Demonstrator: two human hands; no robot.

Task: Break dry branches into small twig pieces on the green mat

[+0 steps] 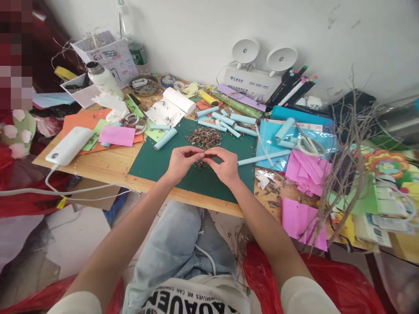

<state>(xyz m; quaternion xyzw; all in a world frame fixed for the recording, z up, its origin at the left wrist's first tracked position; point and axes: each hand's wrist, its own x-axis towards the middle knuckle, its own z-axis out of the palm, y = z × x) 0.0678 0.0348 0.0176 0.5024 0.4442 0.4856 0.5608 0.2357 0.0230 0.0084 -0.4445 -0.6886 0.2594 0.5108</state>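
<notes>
The left hand [183, 162] and the right hand [223, 163] meet above the green mat [193, 179], fingers nearly closed and pinching small brown bits [203, 157]. The pile of brown pieces [204, 137] lies just beyond them, on the mat. Blue paper tubes [229, 121] lie at far right of the pile.

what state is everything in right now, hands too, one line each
left hand, fingers pinched, meeting the right hand's
right hand, fingers pinched; anything held is too small to tell
dry brown bits, loose, heaped
green mat, flat
blue paper tubes, rolled up, scattered
white paper roll, partly unrolled
white bottle, uncapped
white device, cable plugged in
</notes>
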